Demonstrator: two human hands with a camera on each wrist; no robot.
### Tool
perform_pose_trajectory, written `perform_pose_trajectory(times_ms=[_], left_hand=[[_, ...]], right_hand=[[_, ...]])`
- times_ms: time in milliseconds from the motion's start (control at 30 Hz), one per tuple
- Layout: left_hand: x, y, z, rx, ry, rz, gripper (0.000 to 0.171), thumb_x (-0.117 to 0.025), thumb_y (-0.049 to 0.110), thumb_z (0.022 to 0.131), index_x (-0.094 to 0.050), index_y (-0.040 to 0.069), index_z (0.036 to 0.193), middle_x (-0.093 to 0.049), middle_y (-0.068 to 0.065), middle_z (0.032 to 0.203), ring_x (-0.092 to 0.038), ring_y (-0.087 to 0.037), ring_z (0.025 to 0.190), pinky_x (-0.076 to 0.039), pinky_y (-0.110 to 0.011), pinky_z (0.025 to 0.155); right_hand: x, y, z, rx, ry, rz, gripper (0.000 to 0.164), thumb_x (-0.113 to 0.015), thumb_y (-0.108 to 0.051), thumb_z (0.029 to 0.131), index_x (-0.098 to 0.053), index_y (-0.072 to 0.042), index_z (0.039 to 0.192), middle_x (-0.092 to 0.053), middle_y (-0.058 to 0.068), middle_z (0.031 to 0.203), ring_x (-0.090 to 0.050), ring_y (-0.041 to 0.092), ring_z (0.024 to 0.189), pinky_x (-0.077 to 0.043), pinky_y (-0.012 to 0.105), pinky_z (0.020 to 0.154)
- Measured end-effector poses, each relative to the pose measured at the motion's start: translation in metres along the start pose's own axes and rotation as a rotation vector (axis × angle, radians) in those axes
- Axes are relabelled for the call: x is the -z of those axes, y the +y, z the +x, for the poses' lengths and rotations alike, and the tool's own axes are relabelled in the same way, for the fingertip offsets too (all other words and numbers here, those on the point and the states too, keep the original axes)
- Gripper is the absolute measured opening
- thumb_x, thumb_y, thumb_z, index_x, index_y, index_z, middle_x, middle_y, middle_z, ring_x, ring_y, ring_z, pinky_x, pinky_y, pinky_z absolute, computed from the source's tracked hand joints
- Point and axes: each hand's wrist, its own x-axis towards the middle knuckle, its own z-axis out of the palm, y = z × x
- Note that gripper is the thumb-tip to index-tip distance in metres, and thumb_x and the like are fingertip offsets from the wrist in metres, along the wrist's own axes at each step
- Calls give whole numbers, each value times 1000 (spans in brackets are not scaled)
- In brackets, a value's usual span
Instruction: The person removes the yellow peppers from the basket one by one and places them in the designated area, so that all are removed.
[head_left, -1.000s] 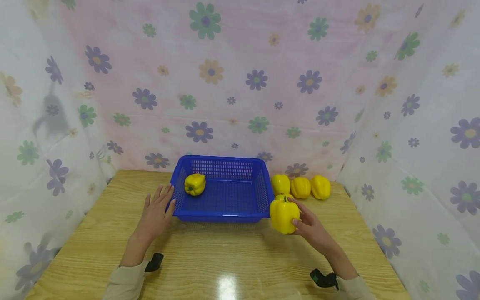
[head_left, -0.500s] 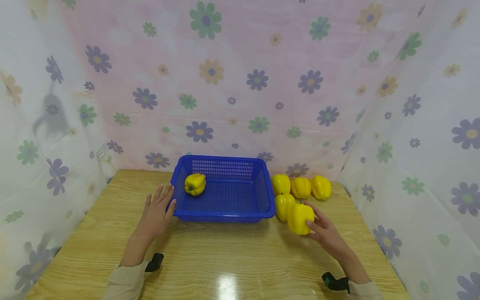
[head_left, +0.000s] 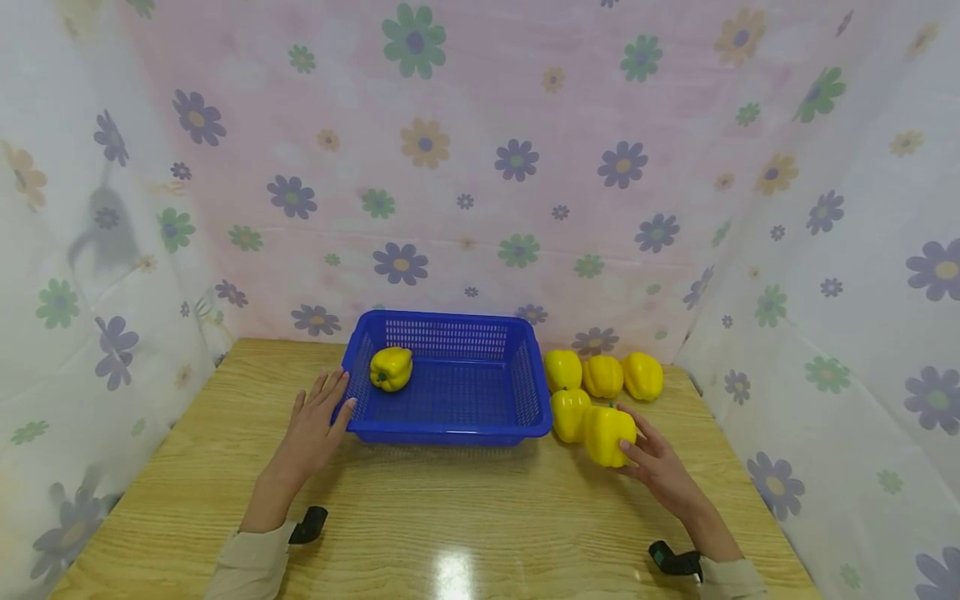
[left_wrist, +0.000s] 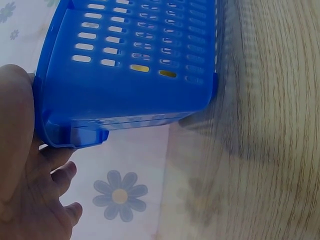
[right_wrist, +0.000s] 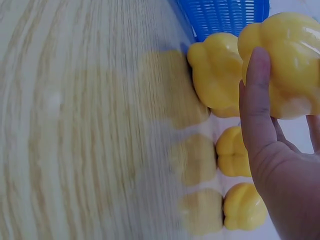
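Observation:
My right hand (head_left: 663, 471) grips a yellow bell pepper (head_left: 606, 437) between thumb and fingers. It is raised above the table in the right wrist view, where the thumb lies along its side. Just left of it stands another yellow bell pepper (head_left: 570, 414), near the right end of a blue plastic basket (head_left: 450, 431). My left hand (head_left: 309, 437) rests on the basket's left rim with its fingers extended. Inside the basket, toward the left, lies one yellow bell pepper (head_left: 391, 369) with its stem facing me.
Behind the held pepper, three more yellow bell peppers (head_left: 602, 376) stand in a row to the right of the basket. The wooden table (head_left: 480, 508) meets a flower-patterned cloth (head_left: 465, 225) at the back and on both sides.
My right hand has moved to the right with the bell pepper, away from the basket, uncovering the pepper behind it. The left hand and the basket have stayed in place.

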Motion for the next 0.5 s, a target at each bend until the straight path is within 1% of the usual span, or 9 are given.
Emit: perform_pose_trajectory(times_ms=[167,300,400,500], left_hand=[[0,0,0,7,-12,-7,62,-36,36,111,-29,-3,158,-25,-24,165,-9,-44,156,-6,-71,119],[1,1,0,11,-20,-3,62,-37,37,111,-28,-3,159,-24,-24,166,-9,-44,156,-5,-70,119],[0,1,0,9,-15,2,62,-37,37,111,-27,-3,159,-23,-24,166,-9,-44,156,-5,-71,119],[-1,1,0,6,-9,13,62,-36,37,111,-28,-2,159,-23,-23,166,-9,-43,156,-5,-71,119]], right_hand=[[5,3,-3,8,12,-16,63,-40,-8,110,-8,-10,165,-45,-19,145,-60,3,123,-58,38,94],[11,6,-2,-5,30,-50,64,-41,-9,110,-8,-8,165,-44,-19,144,-61,3,122,-59,39,93],[16,7,1,-48,58,-91,65,-45,-13,110,-10,-9,165,-43,-18,142,-62,3,119,-59,40,92],[23,9,5,-86,86,-123,66,-48,-17,109,-14,-14,165,-42,-11,143,-63,5,117,-59,41,91]])
